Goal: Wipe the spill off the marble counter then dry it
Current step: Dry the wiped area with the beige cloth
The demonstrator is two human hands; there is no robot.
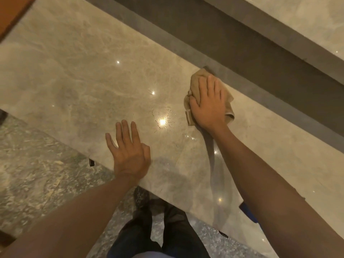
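A polished beige marble counter [83,75] runs diagonally across the head view. A patch of small water droplets, the spill [162,118], glistens near its middle under a light reflection. My right hand [208,105] presses flat on a crumpled tan cloth [193,84] just right of the spill, close to the counter's far edge. Fingers lie straight over the cloth, with the thumb against its bunched left side. My left hand [128,149] rests flat on the counter near the front edge, fingers spread, holding nothing.
A dark grey raised ledge [242,53] borders the counter's far side, with more marble beyond it. A brown wooden panel [13,13] shows at top left. Speckled stone floor [37,174] and my dark shoes lie below the counter's front edge.
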